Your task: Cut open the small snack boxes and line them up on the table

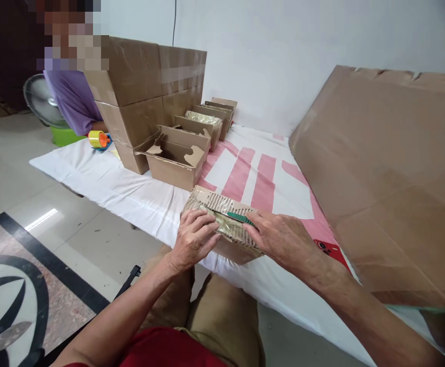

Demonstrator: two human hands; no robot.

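Observation:
Right in front of me, a small cardboard box point(237, 250) lies at the table's near edge, its top covered with clear tape and with torn, ridged cardboard along the far side. My left hand point(197, 237) presses on the left part of its top, fingers bent and close together over the tape. Between the thumb and fingers of my right hand point(271, 234) is a slim green utility knife point(239, 218), pointing left across the box top. Its blade is too small to make out.
An opened cardboard box point(172, 168) heads a row of smaller boxes running back. Behind it stand stacked sealed cartons point(138, 76). A large cardboard carton point(390, 178) rises on the right, near a red phone point(333, 250). At left are a person in purple point(69, 97), a tape roll point(98, 138) and a fan point(42, 99).

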